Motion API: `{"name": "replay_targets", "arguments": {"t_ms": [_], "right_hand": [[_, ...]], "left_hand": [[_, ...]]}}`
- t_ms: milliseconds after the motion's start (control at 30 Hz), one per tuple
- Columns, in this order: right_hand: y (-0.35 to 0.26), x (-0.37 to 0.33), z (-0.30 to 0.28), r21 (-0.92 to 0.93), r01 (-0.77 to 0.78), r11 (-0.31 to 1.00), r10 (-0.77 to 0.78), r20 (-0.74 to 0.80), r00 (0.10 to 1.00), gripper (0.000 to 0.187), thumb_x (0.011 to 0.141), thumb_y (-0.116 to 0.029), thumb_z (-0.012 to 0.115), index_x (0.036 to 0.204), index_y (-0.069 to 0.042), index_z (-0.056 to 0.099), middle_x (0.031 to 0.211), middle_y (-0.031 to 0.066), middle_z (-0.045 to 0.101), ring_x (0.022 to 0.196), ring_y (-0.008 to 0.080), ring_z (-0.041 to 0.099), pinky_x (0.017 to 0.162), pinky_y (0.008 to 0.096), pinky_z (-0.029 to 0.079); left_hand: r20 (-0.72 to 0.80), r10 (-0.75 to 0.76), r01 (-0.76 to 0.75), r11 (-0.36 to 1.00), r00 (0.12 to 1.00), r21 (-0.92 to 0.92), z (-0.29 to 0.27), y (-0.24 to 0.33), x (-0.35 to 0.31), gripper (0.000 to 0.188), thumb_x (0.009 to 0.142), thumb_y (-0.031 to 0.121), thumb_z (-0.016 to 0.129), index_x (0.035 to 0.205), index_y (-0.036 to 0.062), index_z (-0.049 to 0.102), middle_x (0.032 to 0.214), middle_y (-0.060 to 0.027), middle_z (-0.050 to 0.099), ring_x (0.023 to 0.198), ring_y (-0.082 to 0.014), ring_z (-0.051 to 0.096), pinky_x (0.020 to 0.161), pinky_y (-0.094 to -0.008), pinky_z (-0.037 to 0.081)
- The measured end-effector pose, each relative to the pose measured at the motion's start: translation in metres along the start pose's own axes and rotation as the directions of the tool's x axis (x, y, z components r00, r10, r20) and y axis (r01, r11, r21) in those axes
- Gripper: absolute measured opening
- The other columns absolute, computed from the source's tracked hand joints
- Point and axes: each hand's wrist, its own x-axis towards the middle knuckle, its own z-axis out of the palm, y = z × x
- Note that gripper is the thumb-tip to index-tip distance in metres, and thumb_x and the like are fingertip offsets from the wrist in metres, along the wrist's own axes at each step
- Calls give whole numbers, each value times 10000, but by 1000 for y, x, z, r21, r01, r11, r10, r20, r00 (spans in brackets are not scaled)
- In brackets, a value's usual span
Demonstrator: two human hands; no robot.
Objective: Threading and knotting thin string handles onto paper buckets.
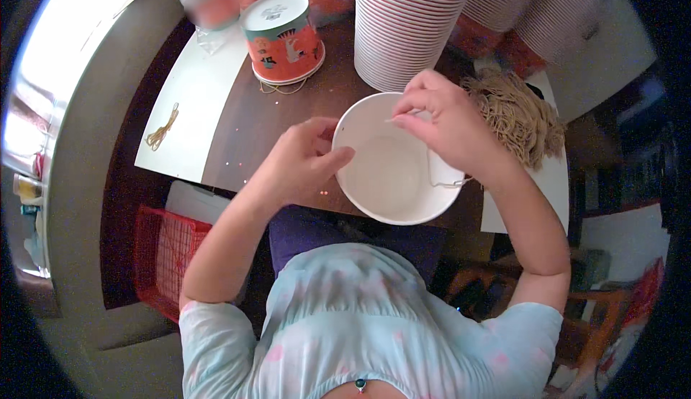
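A white paper bucket (392, 190) is tilted with its open mouth toward me at the table's front edge. My left hand (311, 158) grips its left rim, thumb inside and fingers around the outer wall. A small dark hole shows in the wall near that thumb. Over the far right rim, my right hand (450, 122) is closed in a pinch on the tip of a thin pale cord (432, 172). The cord hangs down inside the bucket and passes through its right wall, where a knot or loop shows.
A tall stack of nested buckets (410, 32) stands just beyond. An orange printed bucket (284, 50) sits upside down at the back left. Right of my right hand lies a heap of beige cords (522, 122). A small cord bundle (164, 129) and red crate (165, 255) are left.
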Motion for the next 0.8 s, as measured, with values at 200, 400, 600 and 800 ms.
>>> {"name": "replay_targets", "arguments": {"t_ms": [200,400,600,800], "right_hand": [[-23,-2,22,331,-425,843,326,314,892,135,823,-138,656,816,-3,649,784,26,610,708,79,555,640,256,462],[-17,-6,41,408,-578,707,468,342,815,137,857,-155,629,841,-19,635,759,6,628,691,59,554,623,231,461],[-19,-5,51,409,-580,705,495,302,815,139,863,-156,623,833,-20,626,747,4,615,673,58,540,602,234,453],[-20,-4,59,426,-575,699,495,292,818,137,859,-150,627,801,-26,625,722,-8,604,651,55,524,581,234,437]], "left_hand": [[-24,-119,112,974,993,-199,4,-7,-17,285,943,167,517,1103,-63,567,812,-44,633,669,-84,588,603,-218,482],[-56,-59,53,992,997,-111,5,-3,-13,247,944,127,500,1075,-66,583,775,-44,627,651,-86,588,574,-218,480],[-80,-47,47,999,996,6,4,-2,-12,216,912,69,524,1065,-66,594,772,-54,634,666,-90,596,582,-226,495],[-100,25,-29,999,995,-41,4,-7,-10,204,889,45,551,1054,-62,607,796,-56,642,708,-81,600,616,-230,508]]}}
